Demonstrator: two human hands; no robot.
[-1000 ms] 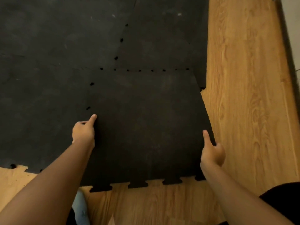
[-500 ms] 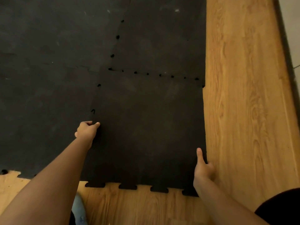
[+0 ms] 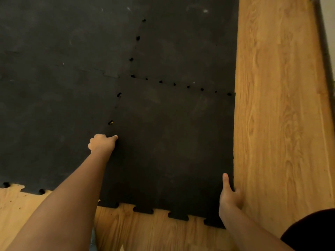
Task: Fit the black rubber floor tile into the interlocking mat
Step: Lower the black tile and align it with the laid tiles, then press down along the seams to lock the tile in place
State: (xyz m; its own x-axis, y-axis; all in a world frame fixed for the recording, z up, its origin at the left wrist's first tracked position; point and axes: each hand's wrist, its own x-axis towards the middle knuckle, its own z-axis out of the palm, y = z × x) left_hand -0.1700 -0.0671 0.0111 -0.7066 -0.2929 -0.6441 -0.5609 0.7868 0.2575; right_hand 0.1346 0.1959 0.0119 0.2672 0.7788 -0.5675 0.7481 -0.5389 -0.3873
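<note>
The black rubber floor tile (image 3: 172, 142) lies flat at the near right corner of the interlocking mat (image 3: 54, 87). Its far and left edges sit against neighbouring tiles, with small dark gaps along both seams. Interlocking tabs stick out along its near edge. My left hand (image 3: 101, 143) grips the tile's left edge at the seam, thumb on top. My right hand (image 3: 229, 192) holds the tile's right edge near the front corner, thumb lying on the tile's surface.
Wooden floor (image 3: 281, 124) runs along the right of the mat and in front of it. A dark baseboard strip (image 3: 324, 51) borders the floor at far right. My dark-clothed knee (image 3: 313, 230) shows at the bottom right corner.
The tile has swung from a skewed angle to square with the mat and slid towards the seams. Both hands moved with it, the right hand down its right edge.
</note>
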